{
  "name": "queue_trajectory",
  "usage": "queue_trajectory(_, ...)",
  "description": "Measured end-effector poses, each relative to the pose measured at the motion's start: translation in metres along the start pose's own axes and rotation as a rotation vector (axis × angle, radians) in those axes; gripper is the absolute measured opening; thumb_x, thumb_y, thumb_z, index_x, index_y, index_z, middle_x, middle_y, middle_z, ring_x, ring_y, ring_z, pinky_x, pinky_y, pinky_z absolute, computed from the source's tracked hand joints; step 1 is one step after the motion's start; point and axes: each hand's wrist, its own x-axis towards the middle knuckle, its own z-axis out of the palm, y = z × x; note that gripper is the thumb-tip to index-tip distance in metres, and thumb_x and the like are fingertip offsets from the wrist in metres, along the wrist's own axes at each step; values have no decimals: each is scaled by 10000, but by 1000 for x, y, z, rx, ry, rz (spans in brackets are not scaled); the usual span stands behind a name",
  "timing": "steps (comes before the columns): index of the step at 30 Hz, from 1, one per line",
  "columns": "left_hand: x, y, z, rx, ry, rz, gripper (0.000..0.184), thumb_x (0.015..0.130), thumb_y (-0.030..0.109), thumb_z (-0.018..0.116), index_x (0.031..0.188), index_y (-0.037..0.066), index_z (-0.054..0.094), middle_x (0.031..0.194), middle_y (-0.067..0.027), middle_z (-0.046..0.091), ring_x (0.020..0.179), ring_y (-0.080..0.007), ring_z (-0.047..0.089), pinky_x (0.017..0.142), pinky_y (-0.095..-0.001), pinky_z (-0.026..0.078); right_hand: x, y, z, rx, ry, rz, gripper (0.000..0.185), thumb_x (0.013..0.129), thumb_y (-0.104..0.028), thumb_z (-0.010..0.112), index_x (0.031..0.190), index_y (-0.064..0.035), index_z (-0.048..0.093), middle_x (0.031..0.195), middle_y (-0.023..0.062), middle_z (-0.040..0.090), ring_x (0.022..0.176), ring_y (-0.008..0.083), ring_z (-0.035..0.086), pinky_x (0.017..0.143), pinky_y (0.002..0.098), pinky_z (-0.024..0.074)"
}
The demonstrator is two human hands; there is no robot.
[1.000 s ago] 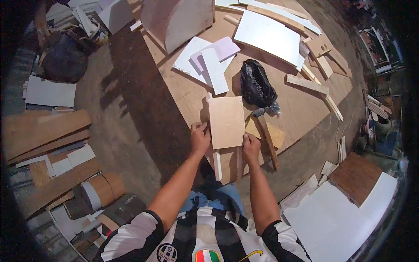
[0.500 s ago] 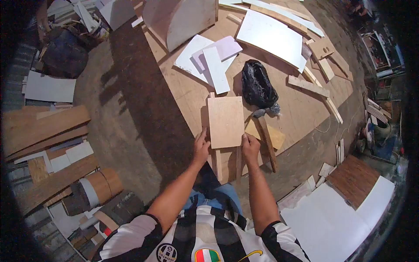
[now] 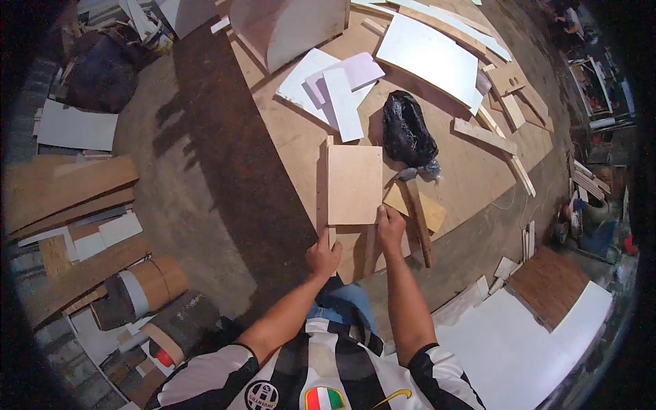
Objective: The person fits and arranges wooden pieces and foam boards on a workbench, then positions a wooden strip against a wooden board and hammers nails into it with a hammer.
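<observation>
A small rectangular plywood panel (image 3: 354, 184) lies across two narrow wooden strips near the table's front corner. My left hand (image 3: 323, 255) is closed round the near end of the left wooden strip (image 3: 332, 236), just below the panel. At the panel's lower right corner, my right hand (image 3: 391, 229) grips the edge with thumb and fingers. The right wooden strip (image 3: 370, 247) sticks out under the panel between my hands. A hammer (image 3: 419, 222) rests right of my right hand, over a yellowish flat piece (image 3: 432, 213). Beyond its head sits a black plastic bag (image 3: 408, 130).
White offcuts (image 3: 344, 102) and a large white panel (image 3: 430, 58) lie farther back on the plywood table (image 3: 287, 130). Wooden battens (image 3: 485, 135) are strewn at the right. A curved-sided wooden piece (image 3: 287, 31) stands at the back. Boards (image 3: 75, 184) are stacked on the floor at left.
My left hand has moved from the panel's left side down to the left strip's near end, and its fingers have closed. The right hand stays at the panel's corner.
</observation>
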Motion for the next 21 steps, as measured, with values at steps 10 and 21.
queue_trajectory(10, 9, -21, 5, -62, 66, 99, 470, 791, 271, 706, 1199, 50, 633, 822, -231, 695, 718, -422, 684, 625, -513, 555, -6, -12, 8, 28, 47, -101, 283, 927, -241, 622, 986, 23, 706, 842, 200, 683, 782, 317, 677, 723, 401, 509)
queue_trajectory(21, 10, -11, -2, -46, 15, 53, 467, 792, 259, 711, 1188, 27, 626, 854, -228, 703, 727, -423, 687, 628, -507, 555, -3, -2, 13, -50, 34, -137, 258, 922, -227, 632, 960, 16, 709, 837, 192, 686, 769, 333, 676, 721, 403, 516)
